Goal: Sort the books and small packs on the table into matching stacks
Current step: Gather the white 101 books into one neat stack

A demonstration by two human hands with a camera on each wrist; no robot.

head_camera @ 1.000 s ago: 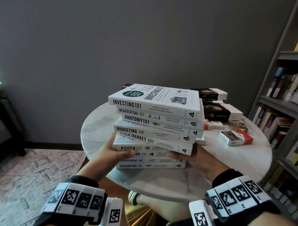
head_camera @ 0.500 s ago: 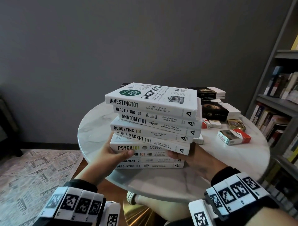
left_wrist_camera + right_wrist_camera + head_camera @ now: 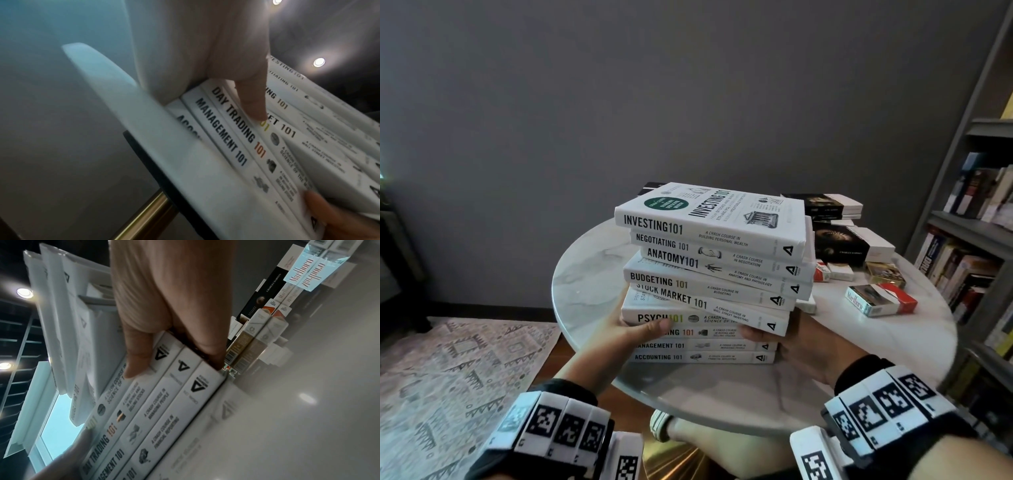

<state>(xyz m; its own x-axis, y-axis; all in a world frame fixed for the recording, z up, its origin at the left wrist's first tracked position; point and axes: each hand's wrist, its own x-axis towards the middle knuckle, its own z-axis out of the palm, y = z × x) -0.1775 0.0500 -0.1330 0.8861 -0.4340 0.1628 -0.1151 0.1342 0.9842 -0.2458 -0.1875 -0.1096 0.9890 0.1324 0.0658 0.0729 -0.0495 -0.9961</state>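
Note:
A stack of several white "101" books [image 3: 709,274] stands at the near side of the round marble table [image 3: 722,397]. The upper books sit askew above Day Trading [image 3: 236,120], Management and Accounting 101 [image 3: 698,357]. My left hand [image 3: 633,334] grips the stack's left end, thumb [image 3: 252,104] on the Psych 101 spine. My right hand [image 3: 791,342] grips the right end, thumb [image 3: 137,360] on the same spine. The other fingers of both hands are hidden behind the books.
Black books [image 3: 842,240] are piled at the back right of the table. Small packs lie near them: a red and white pack [image 3: 880,299], a gold one [image 3: 885,274] and smaller ones [image 3: 832,272]. A bookshelf [image 3: 969,240] stands at right, a rug [image 3: 448,377] at left.
Both hands keep the same hold on the stack. The view has shifted slightly; the books sit much as before.

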